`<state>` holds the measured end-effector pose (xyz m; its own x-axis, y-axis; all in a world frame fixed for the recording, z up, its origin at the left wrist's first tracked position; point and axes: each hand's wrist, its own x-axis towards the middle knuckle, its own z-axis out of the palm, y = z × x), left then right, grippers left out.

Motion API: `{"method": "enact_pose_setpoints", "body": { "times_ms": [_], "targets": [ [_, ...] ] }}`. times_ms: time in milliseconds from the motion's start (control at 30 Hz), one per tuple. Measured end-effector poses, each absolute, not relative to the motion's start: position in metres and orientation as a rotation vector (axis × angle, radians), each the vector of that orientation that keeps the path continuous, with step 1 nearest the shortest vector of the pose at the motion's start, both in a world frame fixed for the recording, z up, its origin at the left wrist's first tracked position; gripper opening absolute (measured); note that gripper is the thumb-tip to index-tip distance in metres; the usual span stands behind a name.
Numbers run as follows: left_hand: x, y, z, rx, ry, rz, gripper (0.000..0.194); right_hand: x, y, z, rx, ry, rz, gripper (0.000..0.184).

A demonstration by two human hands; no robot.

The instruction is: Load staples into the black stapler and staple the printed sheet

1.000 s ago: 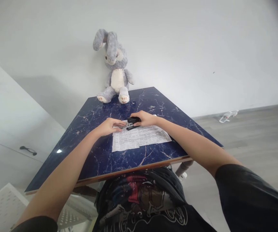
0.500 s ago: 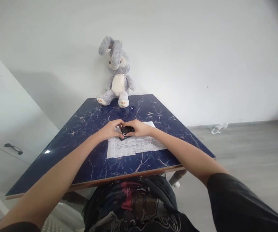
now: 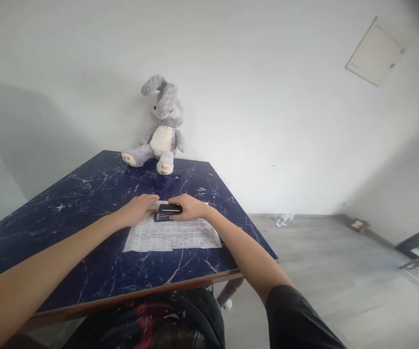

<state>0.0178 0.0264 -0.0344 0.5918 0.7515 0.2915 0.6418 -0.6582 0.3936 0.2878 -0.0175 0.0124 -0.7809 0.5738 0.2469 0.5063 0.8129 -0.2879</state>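
A black stapler lies over the far part of some printed paper sheets, its jaw end pointing left. My right hand is wrapped round the stapler's right end. Just left of the stapler, my left hand lies low over the left part of the paper, fingers stretched out toward the stapler's jaw. The left thumb is mostly hidden. The sheets overlap a little and rest on a blue marble-patterned table.
A grey plush rabbit sits at the table's far edge against the wall. On the floor to the right are a clear plastic item and a small brown box.
My left hand has come off the stapler and flattened onto the paper beside it. The right hand keeps the stapler, now lying more sideways. My view has turned to the right.
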Motion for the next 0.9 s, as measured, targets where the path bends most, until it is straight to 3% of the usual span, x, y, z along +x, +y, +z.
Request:
{"method": "enact_pose_setpoints", "body": {
  "times_ms": [133, 233, 433, 533, 700, 900],
  "targets": [
    [0.025, 0.028, -0.04, 2.618, 1.131, 0.654, 0.028, 0.284, -0.021, 0.019, -0.777, -2.674, 0.448, 0.012],
    [0.018, 0.031, -0.031, 2.563, 1.058, 0.718, 0.024, 0.297, -0.018, 0.031, -0.859, -2.576, 0.55, 0.011],
    [-0.019, 0.043, -0.007, 2.371, 1.123, 0.837, 0.034, 0.374, -0.001, 0.05, -1.182, -2.038, 0.734, 0.05],
    [-0.031, 0.049, -0.002, 2.331, 1.143, 0.963, 0.038, 0.408, 0.004, 0.048, -1.305, -1.86, 0.768, 0.055],
    [-0.033, 0.051, 0.0, 2.267, 1.203, 1.012, 0.046, 0.42, 0.003, 0.045, -1.474, -2.167, 0.714, 0.044],
    [-0.035, 0.055, -0.003, 2.27, 1.248, 1.016, 0.043, 0.403, 0.0, 0.048, -1.354, -2.601, 0.679, 0.057]
  ]
}}
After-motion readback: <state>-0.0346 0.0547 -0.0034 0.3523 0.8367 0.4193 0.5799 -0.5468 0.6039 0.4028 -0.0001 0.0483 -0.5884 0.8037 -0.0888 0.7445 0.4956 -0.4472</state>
